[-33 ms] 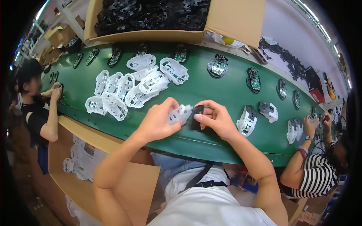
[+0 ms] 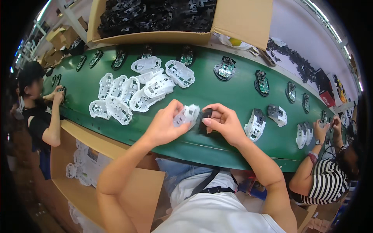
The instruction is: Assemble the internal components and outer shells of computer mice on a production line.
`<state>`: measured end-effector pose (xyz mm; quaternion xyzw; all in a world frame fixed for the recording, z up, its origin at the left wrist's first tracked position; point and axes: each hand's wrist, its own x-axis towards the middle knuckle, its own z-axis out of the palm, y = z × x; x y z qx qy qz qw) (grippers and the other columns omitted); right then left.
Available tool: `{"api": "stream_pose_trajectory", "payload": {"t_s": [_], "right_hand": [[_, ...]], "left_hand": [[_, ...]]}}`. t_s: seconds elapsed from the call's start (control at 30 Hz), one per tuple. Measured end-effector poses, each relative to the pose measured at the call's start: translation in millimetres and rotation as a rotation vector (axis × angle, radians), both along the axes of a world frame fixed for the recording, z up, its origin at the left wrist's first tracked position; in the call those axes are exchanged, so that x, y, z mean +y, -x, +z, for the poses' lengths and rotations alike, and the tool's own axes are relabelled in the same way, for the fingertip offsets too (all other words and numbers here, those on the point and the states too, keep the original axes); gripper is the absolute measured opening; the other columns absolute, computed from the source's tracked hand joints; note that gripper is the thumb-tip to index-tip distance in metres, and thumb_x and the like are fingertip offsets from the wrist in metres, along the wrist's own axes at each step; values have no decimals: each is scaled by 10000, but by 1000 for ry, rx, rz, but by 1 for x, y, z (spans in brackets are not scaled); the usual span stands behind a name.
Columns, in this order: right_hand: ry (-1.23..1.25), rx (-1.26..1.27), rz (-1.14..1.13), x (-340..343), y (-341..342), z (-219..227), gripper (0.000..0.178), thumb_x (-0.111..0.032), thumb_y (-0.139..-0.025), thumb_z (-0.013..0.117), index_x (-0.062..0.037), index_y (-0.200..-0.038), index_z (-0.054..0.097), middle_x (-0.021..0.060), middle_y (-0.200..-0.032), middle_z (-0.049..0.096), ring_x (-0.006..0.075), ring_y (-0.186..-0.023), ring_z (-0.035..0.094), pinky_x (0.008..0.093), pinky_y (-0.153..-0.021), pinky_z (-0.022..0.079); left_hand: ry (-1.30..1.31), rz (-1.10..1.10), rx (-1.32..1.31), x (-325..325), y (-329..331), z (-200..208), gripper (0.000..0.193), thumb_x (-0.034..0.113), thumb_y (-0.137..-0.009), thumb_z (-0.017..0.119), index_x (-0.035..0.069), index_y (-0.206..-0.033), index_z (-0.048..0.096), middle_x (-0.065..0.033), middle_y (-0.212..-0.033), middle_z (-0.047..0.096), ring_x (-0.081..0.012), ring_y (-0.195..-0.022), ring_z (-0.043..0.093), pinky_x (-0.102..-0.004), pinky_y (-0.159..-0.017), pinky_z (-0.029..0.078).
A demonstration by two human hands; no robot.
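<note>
Over the near part of the green bench my left hand grips a white plastic mouse shell, its outer end slightly blurred. Close to its right, my right hand pinches a black plastic part between thumb and fingers; its exact kind is hard to make out. Only a narrow gap shows between the two pieces. A pile of white mouse shells lies beyond my left hand. To the right of my right hand rest a white-and-black shell and a grey-and-white one.
Mouse bases with green circuit boards stand in a row along the far side of the bench. Behind it, a cardboard box holds black parts. Another open box sits below left. Co-workers are at the left and right ends.
The white shell in my left hand has turned slightly, and the black part in my right hand has tilted. Both hands stay in nearly the same place.
</note>
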<state>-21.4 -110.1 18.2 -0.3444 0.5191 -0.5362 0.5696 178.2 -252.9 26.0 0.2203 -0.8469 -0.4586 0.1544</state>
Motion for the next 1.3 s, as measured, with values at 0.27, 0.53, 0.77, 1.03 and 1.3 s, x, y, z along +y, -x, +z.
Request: {"api": "stream_pose_trajectory", "payload": {"t_s": [0.27,0.53,0.77,1.03,1.3], "right_hand": [[379,287,-181,17,-14,17,746,-23,-873,776,-14,-1511,390,73,-925,698,89,-801,647,235,-733,538],[361,431,-148,13,-24,23,660,-57,-832,822,-25,-1423,530,43,-847,681,70,-727,631,238,-681,551],[271,396,-134,17,-25,32,630,-84,-768,870,-64,-1349,627,58,-986,665,91,-764,639,208,-654,521],[466,285,-36,12,-20,25,571,-262,-856,799,-68,-1361,618,76,-1263,531,184,-1117,543,317,-903,514],[356,21,-269,10,-39,19,295,-129,-899,772,-40,-1058,539,31,-1086,552,117,-949,576,268,-836,515]], "left_hand": [[32,-87,305,30,8,0,390,21,-790,689,17,-1114,473,-146,-965,571,-274,-840,596,-374,-762,481],[-8,-7,402,43,2,-1,423,16,-676,648,24,-1053,457,-151,-924,503,-308,-823,499,-386,-741,435],[492,58,502,43,4,1,568,201,-651,911,68,-985,471,-147,-944,540,-336,-838,515,-432,-754,411],[510,-35,581,35,-2,7,553,137,-656,926,79,-960,467,-119,-922,563,-327,-813,544,-423,-723,436],[607,29,594,35,-2,14,550,92,-620,919,90,-932,466,-88,-852,564,-311,-787,564,-411,-681,467]]}}
